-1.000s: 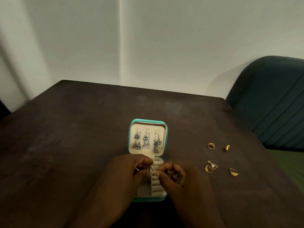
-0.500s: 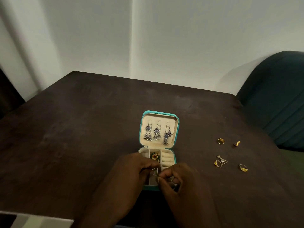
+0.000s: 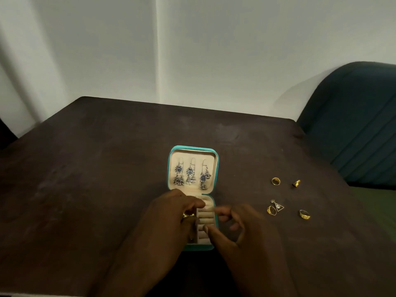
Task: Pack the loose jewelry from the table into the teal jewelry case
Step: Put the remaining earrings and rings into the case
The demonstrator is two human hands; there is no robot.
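The teal jewelry case (image 3: pixel 216 168) lies open at the table's middle. Three silver-and-blue drop earrings (image 3: pixel 190 173) hang in its cream lid. My left hand (image 3: pixel 171 217) covers the left side of the lower tray, and a gold piece (image 3: pixel 189 215) shows between its fingers. My right hand (image 3: pixel 237 228), blurred, hovers at the tray's right edge with fingers loosely curled and nothing seen in it. To the right, loose on the table, lie a gold ring (image 3: pixel 276 181), a small gold cone piece (image 3: pixel 296 183), a triangular earring (image 3: pixel 278 206), another ring (image 3: pixel 271 210) and a third ring (image 3: pixel 304 215).
The dark brown table (image 3: pixel 85 179) ends at a white wall behind. A teal upholstered chair (image 3: pixel 353 125) stands at the table's right corner, with a green surface (image 3: pixel 381 202) past the right edge.
Both hands pinched a small triangular earring together over the tray. They have since come apart, the right hand drawing to the right, and that earring is out of sight.
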